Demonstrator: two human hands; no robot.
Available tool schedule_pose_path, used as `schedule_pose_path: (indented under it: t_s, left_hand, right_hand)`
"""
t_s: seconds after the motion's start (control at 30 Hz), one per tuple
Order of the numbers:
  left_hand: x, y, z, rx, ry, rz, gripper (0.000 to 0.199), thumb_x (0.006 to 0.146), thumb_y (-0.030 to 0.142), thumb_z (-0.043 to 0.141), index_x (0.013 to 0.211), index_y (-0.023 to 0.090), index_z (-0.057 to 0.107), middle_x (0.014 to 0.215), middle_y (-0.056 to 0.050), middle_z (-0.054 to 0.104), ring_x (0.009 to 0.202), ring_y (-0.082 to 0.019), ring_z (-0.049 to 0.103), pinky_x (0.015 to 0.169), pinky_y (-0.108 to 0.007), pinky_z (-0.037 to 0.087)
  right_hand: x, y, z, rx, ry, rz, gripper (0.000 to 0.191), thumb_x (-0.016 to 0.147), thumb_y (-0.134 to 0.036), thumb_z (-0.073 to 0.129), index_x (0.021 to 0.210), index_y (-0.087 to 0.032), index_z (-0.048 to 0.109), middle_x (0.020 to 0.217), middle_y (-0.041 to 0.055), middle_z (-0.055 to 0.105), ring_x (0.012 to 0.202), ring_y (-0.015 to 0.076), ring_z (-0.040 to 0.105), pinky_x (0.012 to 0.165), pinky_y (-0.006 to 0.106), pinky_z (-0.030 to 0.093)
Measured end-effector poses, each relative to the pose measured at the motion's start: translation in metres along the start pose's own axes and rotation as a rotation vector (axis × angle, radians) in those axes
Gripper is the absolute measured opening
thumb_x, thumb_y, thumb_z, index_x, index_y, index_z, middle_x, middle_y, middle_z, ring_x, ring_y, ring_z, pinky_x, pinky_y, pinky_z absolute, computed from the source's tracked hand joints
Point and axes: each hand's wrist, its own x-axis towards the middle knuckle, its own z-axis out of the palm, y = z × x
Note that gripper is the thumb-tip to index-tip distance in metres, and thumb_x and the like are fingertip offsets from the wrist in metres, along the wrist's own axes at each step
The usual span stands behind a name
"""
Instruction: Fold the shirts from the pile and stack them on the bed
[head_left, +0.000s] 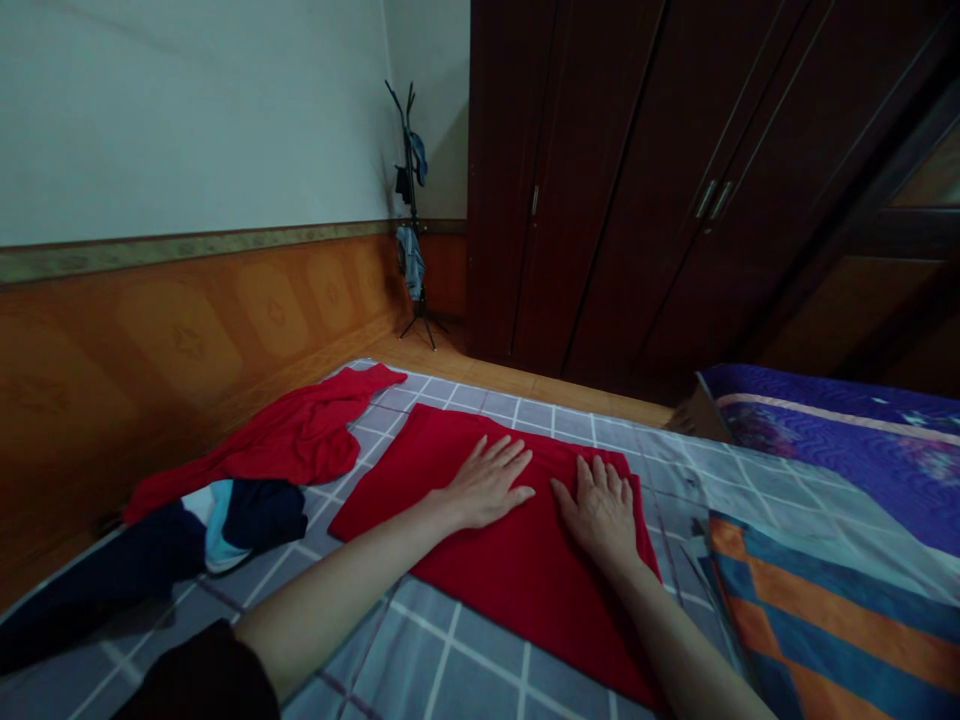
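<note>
The person's left hand and right hand are lying palm-down, fingers extended and slightly apart, on a flat, four-sided red cloth, which is resting on a grey bedsheet with white grid lines. A crumpled red cloth garment is lying to its left, and a blue-and-orange patterned cloth is lying to its right.

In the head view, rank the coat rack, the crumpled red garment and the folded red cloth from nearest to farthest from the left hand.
1. Folded red cloth: directly under the left hand, touching it.
2. Crumpled red garment: off to the hand's left.
3. Coat rack: standing in the far corner.
</note>
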Motion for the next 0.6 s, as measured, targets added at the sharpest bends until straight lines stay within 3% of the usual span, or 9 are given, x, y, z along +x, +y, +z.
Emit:
schedule_pose_path:
  t_s: [0.13,0.3,0.43,0.53,0.6]
  left_hand:
    - [0.019,-0.029,0.007,0.02,-0.051,-0.147,0.068,0.092,0.062,0.026,0.147,0.023,0.022,0.155,-0.006,0.016,0.143,-0.026,0.008,0.114,-0.052,0.009]
    - [0.008,-0.068,-0.006,0.076,0.034,-0.324,0.068,0.095,0.055,0.024,0.147,0.012,0.022,0.152,-0.018,0.018,0.141,-0.036,0.011,0.108,-0.064,0.008]
    - [0.008,-0.048,-0.002,0.086,0.051,-0.198,0.06,0.095,0.052,0.027,0.146,0.021,0.025,0.154,-0.007,0.019,0.143,-0.026,0.009,0.113,-0.053,0.005]
    - [0.019,-0.019,0.012,0.053,0.037,-0.008,0.054,0.097,0.046,0.025,0.146,0.025,0.024,0.154,-0.003,0.022,0.143,-0.023,0.01,0.115,-0.05,0.007]
    - [0.025,-0.007,0.02,0.027,0.019,0.042,0.053,0.098,0.044,0.024,0.147,0.024,0.023,0.154,-0.002,0.023,0.142,-0.022,0.012,0.115,-0.05,0.008]
  right_hand:
    - [-0.001,0.001,-0.001,0.01,0.014,-0.001,0.061,0.092,-0.046,0.04,0.136,-0.004,0.044,0.14,0.0222,0.041,0.128,0.0375,0.037,0.105,0.048,0.024]
    - [-0.002,-0.006,-0.008,0.048,0.102,-0.067,0.058,0.091,-0.039,0.043,0.135,-0.001,0.043,0.143,0.0247,0.036,0.134,0.0375,0.029,0.108,0.051,0.018]
    - [-0.004,-0.012,-0.011,0.146,0.119,-0.336,0.056,0.092,-0.037,0.04,0.139,-0.006,0.039,0.149,0.0165,0.03,0.139,0.0296,0.021,0.111,0.047,0.017]
    - [-0.005,-0.013,-0.01,0.205,-0.016,-0.452,0.054,0.094,-0.039,0.038,0.139,-0.01,0.04,0.147,0.0122,0.034,0.137,0.0264,0.026,0.112,0.045,0.019]
    - [-0.004,-0.01,-0.01,0.213,-0.09,-0.454,0.054,0.095,-0.04,0.037,0.14,-0.012,0.04,0.147,0.0109,0.036,0.137,0.0261,0.028,0.112,0.045,0.02]
